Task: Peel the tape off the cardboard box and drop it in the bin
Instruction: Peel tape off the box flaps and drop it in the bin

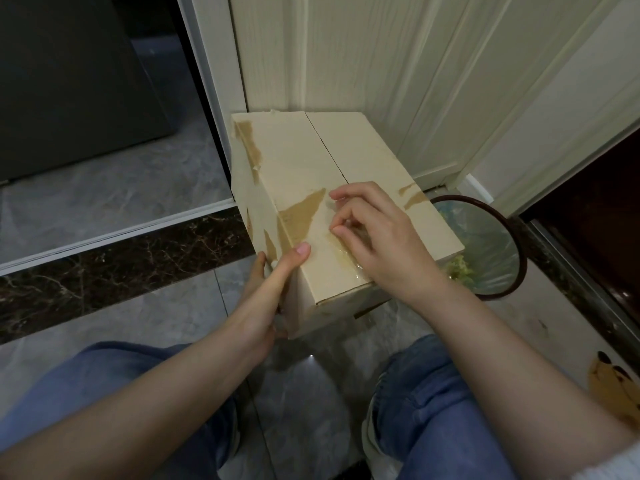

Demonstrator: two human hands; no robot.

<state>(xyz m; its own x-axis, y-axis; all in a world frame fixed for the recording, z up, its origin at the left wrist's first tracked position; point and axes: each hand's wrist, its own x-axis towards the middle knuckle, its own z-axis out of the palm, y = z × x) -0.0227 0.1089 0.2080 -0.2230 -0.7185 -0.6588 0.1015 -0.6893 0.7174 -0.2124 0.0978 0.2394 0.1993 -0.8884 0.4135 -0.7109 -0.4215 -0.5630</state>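
Where the clear tape (341,252) clings to the near end of the cardboard box (346,188), it shows only as a glossy, slightly yellowed strip running from under the right hand down to the box's near edge. The box stands on the grey tiled floor (145,306) against a pale wood-grain door (363,53), its top flaps closed with a seam between them, and brown torn patches (where the paper surface is ripped away) mark its top, left side and far right corner.

The right hand (377,233) rests on the box top with its fingers curled and its fingertips (337,231) pressed down at the tape; whether they actually pinch a lifted edge of it cannot be told. The left hand (273,282) grips the near left corner of the box, thumb laid on the top and fingers wrapped down the side.

Just to the right of the box, partly hidden behind it, stands the bin (498,244), round with a dark rim and a pale liner, some greenish scraps lying inside. The person's knees in blue jeans (433,403) frame the bottom of the view, and a yellow slipper (616,389) sits at the right edge.
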